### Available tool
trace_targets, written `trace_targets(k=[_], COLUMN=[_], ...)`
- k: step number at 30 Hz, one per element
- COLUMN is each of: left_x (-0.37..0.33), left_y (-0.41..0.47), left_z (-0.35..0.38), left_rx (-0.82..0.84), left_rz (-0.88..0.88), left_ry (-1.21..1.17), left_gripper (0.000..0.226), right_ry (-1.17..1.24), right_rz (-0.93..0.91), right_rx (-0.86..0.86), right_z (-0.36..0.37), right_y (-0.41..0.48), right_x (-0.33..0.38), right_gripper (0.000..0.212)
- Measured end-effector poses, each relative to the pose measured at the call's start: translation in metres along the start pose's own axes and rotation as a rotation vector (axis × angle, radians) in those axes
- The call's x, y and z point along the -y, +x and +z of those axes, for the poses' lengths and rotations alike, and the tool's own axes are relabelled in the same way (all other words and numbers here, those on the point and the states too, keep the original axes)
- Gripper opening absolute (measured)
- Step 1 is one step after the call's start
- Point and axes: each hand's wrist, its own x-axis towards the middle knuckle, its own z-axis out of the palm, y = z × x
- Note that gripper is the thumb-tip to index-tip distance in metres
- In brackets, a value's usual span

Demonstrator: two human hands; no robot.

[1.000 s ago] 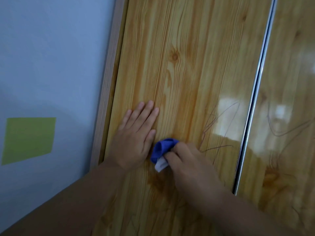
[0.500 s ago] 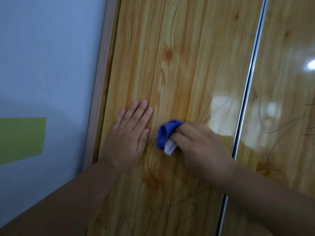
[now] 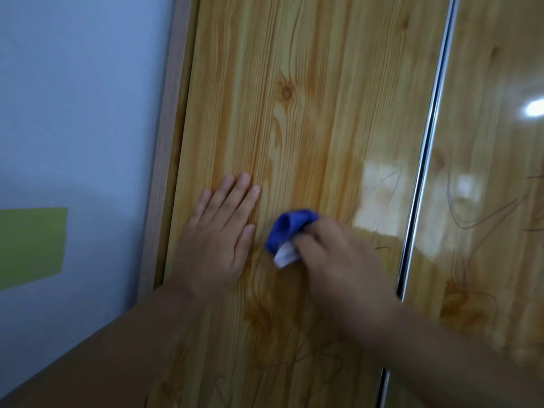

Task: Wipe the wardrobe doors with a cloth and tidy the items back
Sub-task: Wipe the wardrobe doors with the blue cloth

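Left hand (image 3: 219, 240) is laid flat on the wardrobe door (image 3: 309, 98). The fingers (image 3: 235, 195) are straight and close together, and nothing is grasped.

Right hand (image 3: 332, 260) is curled round a bunched blue cloth (image 3: 290, 231), which is pressed to the same door. The hand is motion-blurred, so the placement of single fingers cannot be told.

The cloth is found just ahead of the right fingertips and just beside the left thumb, with a narrow gap between them. A white patch is seen at its lower end, against the right fingers.

Thin dark scribble lines (image 3: 382, 184) are noted on the glossy panel past the right knuckles, towards the metal strip (image 3: 424, 172). More are seen on the second door (image 3: 494, 201) beyond it. Outside the left little finger lie the wooden frame (image 3: 167, 142) and a pale wall (image 3: 88, 98) with a green patch (image 3: 29, 245).

Handling, judged:
- The cloth is taken to be light, soft and easily crushed.
- It is best held as a wad, with the bulk enclosed by the fingers and a pad left exposed beyond the fingertips.
- On so smooth and stiff a panel a loose wad is likely to skid or unroll, so a firm grip is advised.
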Motion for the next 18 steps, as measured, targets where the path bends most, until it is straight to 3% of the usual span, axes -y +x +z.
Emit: trace_targets(k=[4,8,13,18], left_x=[0.000,-0.001,-0.001,-0.001], left_y=[0.000,-0.001,0.000,0.000], left_z=[0.001,0.000,0.001,0.002], left_rx=[0.008,-0.006,-0.024,-0.044], left_rz=[-0.005,-0.001,-0.002,0.008], left_ry=[-0.012,-0.023,-0.021,-0.020], left_gripper=[0.054,0.055,0.055,0.056], right_ry=[0.145,0.183,0.133,0.030], right_rz=[-0.134,-0.185,-0.224,-0.132], right_rx=[0.138,0.110,0.147,0.020], right_z=[0.025,0.033,0.015,-0.014], right_y=[-0.056,-0.073,-0.056,-0.017], right_x=[0.049,0.058,0.024,-0.042], right_gripper=[0.021,0.020,0.020,0.029])
